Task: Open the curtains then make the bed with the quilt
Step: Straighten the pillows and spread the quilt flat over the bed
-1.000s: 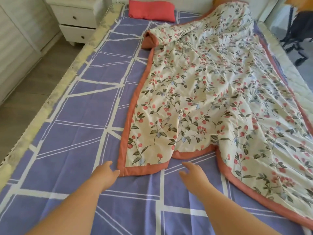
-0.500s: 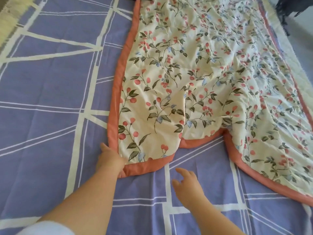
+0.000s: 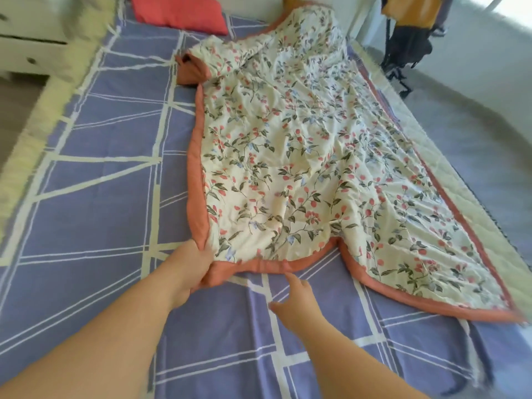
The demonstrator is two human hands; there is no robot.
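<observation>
A cream quilt [image 3: 302,156] with a red-and-green flower print and an orange border lies rumpled over the right half of the bed [image 3: 95,214], which has a purple sheet with white lines. My left hand [image 3: 188,266] grips the quilt's near left corner by the orange border. My right hand [image 3: 298,300] hovers just below the near border with its fingers spread, one fingertip at the edge, holding nothing. The quilt's far left corner is folded over. No curtains are in view.
A red pillow [image 3: 180,12] lies at the head of the bed. White drawers [image 3: 26,44] stand at the far left beside the bed. A dark chair frame with an orange cloth [image 3: 408,33] stands at the far right on the grey floor.
My left hand has closed on the quilt's near left corner, which it only touched before. My right hand has moved up to the border. The view has pulled back up toward the pillow.
</observation>
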